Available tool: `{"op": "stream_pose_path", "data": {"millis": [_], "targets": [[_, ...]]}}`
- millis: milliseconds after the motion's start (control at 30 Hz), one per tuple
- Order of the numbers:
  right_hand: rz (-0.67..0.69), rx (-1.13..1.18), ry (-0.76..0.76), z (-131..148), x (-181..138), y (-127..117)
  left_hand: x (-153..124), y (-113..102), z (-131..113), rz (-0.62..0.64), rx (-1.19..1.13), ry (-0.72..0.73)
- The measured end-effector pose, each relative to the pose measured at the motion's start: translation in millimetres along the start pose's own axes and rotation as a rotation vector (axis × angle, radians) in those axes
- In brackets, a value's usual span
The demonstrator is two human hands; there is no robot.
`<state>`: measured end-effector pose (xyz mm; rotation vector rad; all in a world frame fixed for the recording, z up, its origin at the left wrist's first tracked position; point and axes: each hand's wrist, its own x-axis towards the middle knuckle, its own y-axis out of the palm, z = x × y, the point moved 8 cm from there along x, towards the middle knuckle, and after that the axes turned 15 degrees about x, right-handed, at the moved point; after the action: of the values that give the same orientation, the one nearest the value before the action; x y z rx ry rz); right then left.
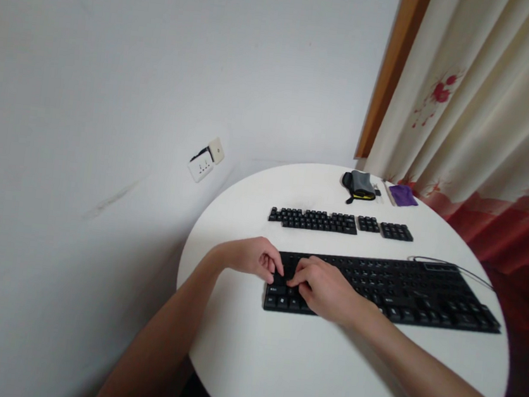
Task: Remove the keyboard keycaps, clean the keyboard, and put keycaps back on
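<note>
A black keyboard (425,293) lies across the white round table, with keycaps on its bottom rows and bare switches seemingly showing further up. My left hand (255,258) is at its left end, fingers curled and closed, the tips touching the keys there. Close beside it, my right hand (325,288) reaches over the left part of the keyboard with thumb and forefinger pinched together at the keys. Whatever either hand pinches is too small and hidden to make out. Behind the keyboard, loose black keycaps (314,220) stand in rows, with smaller blocks of keycaps (396,231) to their right.
The white table (255,363) meets the wall at the left. At its back lie a grey cloth (362,183) with a black item and a purple cloth (403,195). A cable (469,271) runs off the keyboard's back right. A curtain (485,109) hangs at the right.
</note>
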<state>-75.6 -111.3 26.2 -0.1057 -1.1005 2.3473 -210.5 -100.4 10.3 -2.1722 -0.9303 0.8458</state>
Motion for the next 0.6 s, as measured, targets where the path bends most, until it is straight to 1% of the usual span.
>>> {"op": "stream_pose_path", "data": {"millis": [200, 300, 433, 500, 600], "targets": [[0.002, 0.029, -0.011, 2, 0, -2, 2, 2, -2, 0.01, 0.007, 0.015], [0.034, 0.042, -0.032, 4, -1, -4, 2, 4, 0, 0.002, -0.001, -0.011], [0.012, 0.051, -0.087, 9, -1, -6, 2, 4, -2, -0.031, 0.025, -0.04], [0.015, 0.052, -0.12, 11, 0, -4, 3, 4, -4, -0.04, 0.044, -0.041], [0.032, 0.024, -0.137, 12, 1, 3, 3, 5, -6, -0.014, 0.044, -0.055]]}}
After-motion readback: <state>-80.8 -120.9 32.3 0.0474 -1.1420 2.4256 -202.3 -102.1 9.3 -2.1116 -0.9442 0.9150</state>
